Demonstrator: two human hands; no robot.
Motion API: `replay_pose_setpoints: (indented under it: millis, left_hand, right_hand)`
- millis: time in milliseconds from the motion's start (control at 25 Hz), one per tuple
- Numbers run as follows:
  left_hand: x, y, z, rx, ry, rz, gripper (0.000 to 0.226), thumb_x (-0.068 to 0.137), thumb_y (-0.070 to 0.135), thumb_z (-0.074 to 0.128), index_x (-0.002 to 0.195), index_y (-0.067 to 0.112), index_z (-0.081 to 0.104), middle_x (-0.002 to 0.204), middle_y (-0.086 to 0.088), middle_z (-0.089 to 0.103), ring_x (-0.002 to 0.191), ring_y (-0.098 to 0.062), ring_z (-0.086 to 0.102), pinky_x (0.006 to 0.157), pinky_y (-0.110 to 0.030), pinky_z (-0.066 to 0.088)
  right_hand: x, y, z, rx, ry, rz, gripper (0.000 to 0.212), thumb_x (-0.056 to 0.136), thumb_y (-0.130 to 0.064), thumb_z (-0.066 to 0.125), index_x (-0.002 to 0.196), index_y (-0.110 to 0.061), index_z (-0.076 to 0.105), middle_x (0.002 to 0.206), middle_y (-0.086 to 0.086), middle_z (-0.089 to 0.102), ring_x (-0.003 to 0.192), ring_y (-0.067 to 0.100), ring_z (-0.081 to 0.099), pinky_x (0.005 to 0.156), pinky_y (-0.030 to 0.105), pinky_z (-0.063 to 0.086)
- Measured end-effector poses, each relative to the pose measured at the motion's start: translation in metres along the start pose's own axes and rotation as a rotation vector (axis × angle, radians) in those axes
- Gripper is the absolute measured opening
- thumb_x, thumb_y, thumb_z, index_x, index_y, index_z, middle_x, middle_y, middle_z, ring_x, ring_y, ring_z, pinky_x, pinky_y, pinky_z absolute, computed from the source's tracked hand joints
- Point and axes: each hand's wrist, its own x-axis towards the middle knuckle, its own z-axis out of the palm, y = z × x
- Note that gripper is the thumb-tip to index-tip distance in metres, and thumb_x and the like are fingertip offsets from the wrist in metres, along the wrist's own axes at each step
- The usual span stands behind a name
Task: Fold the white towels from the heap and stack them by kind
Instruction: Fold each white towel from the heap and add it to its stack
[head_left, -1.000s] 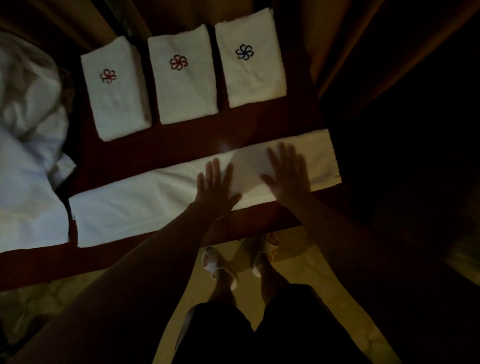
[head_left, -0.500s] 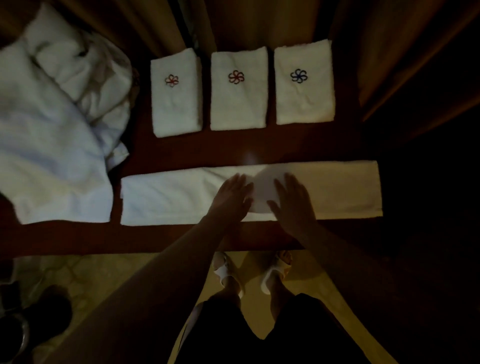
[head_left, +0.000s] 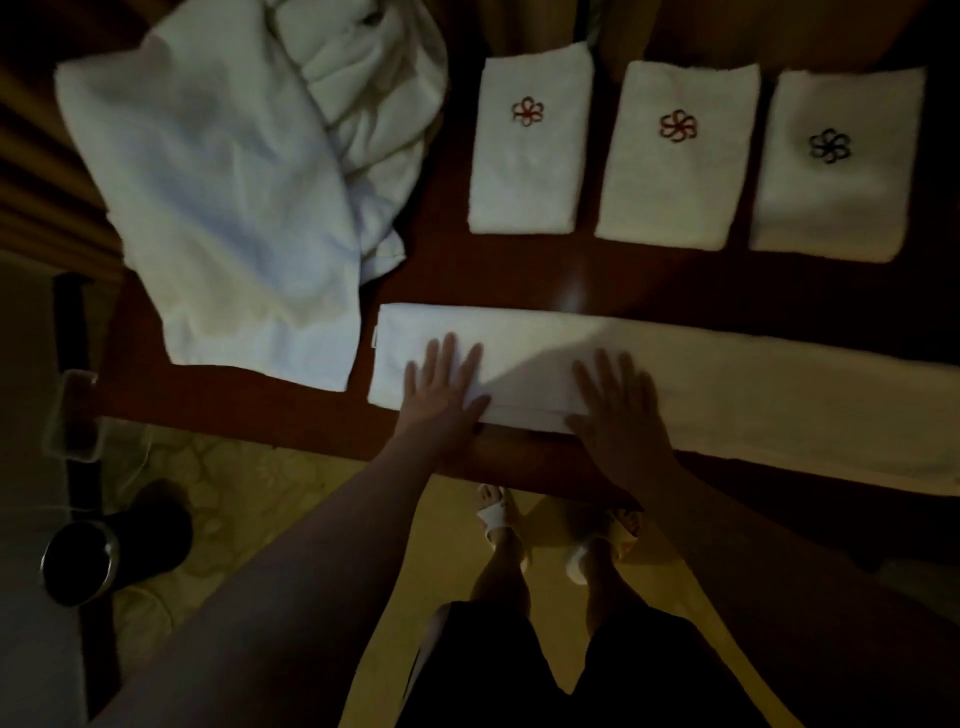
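Observation:
A long white towel (head_left: 753, 384), folded into a narrow strip, lies along the front of the dark wooden table (head_left: 498, 275). My left hand (head_left: 441, 389) lies flat with spread fingers on the strip's left part. My right hand (head_left: 618, 405) lies flat on it a little to the right. Behind the strip stand three stacks of folded towels: two with a red flower mark (head_left: 530, 171) (head_left: 675, 176) and one with a dark flower mark (head_left: 831, 187). The heap of unfolded white towels (head_left: 234, 182) covers the table's left end.
The table's front edge runs just below my hands, with my sandalled feet (head_left: 498, 514) on the yellowish floor beneath. A dark round container (head_left: 83, 561) and a dark object stand on the floor at the lower left. Dark curtain folds hang behind the table.
Both hands have slid leftward along the strip, staying flat on it. The view has swung left, bringing the heap and the floor items into sight.

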Motion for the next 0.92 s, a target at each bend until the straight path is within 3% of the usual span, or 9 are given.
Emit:
replay_pose_setpoints:
  millis: [120,280,360,440,560,640,720,800,920]
  left_hand:
    - [-0.007,-0.039,0.000,-0.017,-0.022,-0.062,0.077,0.094,0.066,0.024,0.148,0.036,-0.022,0.156,-0.009,-0.028,0.144,-0.030,-0.025,0.118,-0.052,-0.005]
    - [0.002,-0.033,-0.010,-0.010,0.088,-0.059,0.069,0.097,0.061,0.022,0.152,0.021,0.010,0.161,-0.016,-0.002,0.148,-0.031,-0.009,0.120,-0.051,0.000]
    - [0.005,-0.021,-0.013,-0.067,0.106,-0.077,0.073,0.096,0.061,0.029,0.149,0.013,0.019,0.160,-0.019,0.005,0.148,-0.032,-0.001,0.120,-0.049,0.005]
    - [0.009,-0.016,-0.014,-0.154,0.073,-0.115,0.080,0.094,0.063,0.032,0.150,0.008,0.017,0.160,-0.020,0.004,0.148,-0.032,0.001,0.120,-0.047,0.008]
    - [0.011,-0.012,-0.021,-0.151,0.040,-0.137,0.082,0.094,0.058,0.041,0.151,0.007,0.012,0.159,-0.022,0.002,0.148,-0.035,-0.001,0.120,-0.048,0.008]
    - [0.010,-0.001,-0.028,-0.117,0.067,-0.028,0.073,0.095,0.046,0.049,0.151,0.012,0.015,0.160,-0.020,0.002,0.148,-0.035,0.000,0.119,-0.049,0.009]
    - [0.009,0.017,-0.030,-0.075,0.061,0.171,0.066,0.096,0.036,0.050,0.151,0.017,0.018,0.160,-0.016,0.004,0.148,-0.033,0.001,0.119,-0.049,0.013]
    - [0.010,0.044,-0.028,-0.034,0.000,0.327,0.062,0.097,0.032,0.049,0.151,0.019,0.023,0.161,-0.014,0.006,0.148,-0.031,0.002,0.119,-0.047,0.016]
    - [0.010,0.088,-0.022,-0.010,-0.031,0.416,0.058,0.097,0.032,0.048,0.150,0.019,0.028,0.160,-0.014,0.010,0.148,-0.033,0.007,0.117,-0.047,0.017]
  right_hand:
    - [-0.003,-0.003,-0.003,0.010,0.023,0.060,0.075,0.089,-0.064,0.031,0.151,-0.023,0.026,0.158,0.015,0.019,0.145,0.039,0.013,0.115,0.054,0.005]
    - [0.025,-0.039,-0.019,0.125,0.089,0.229,0.052,0.096,-0.040,0.029,0.125,-0.006,0.055,0.139,0.025,0.044,0.129,0.046,0.039,0.108,0.060,0.030]
    - [0.036,-0.062,-0.014,0.107,0.058,0.222,0.051,0.096,-0.032,0.033,0.141,-0.008,0.042,0.149,0.024,0.033,0.137,0.046,0.030,0.111,0.059,0.024]
    - [0.038,-0.077,-0.004,0.046,-0.005,0.177,0.061,0.095,-0.037,0.030,0.151,-0.013,0.023,0.155,0.022,0.020,0.142,0.044,0.019,0.112,0.057,0.017]
    - [0.041,-0.076,-0.006,0.047,-0.052,0.174,0.065,0.093,-0.043,0.028,0.150,-0.013,0.026,0.154,0.022,0.023,0.141,0.044,0.022,0.110,0.059,0.022]
    - [0.042,-0.067,-0.014,0.102,-0.068,0.121,0.059,0.094,-0.035,0.034,0.147,-0.011,0.034,0.152,0.023,0.027,0.139,0.044,0.027,0.107,0.059,0.030]
    - [0.033,-0.052,-0.019,0.189,-0.017,0.119,0.051,0.091,-0.027,0.037,0.134,-0.005,0.052,0.141,0.027,0.044,0.128,0.046,0.044,0.096,0.058,0.045]
    - [0.008,-0.028,-0.025,0.243,0.023,0.278,0.043,0.093,-0.022,0.043,0.129,-0.003,0.056,0.137,0.026,0.049,0.124,0.045,0.048,0.092,0.054,0.049]
    - [-0.033,0.015,-0.031,0.264,-0.008,0.546,0.043,0.096,-0.017,0.047,0.137,-0.007,0.045,0.144,0.019,0.038,0.130,0.038,0.037,0.097,0.050,0.043]
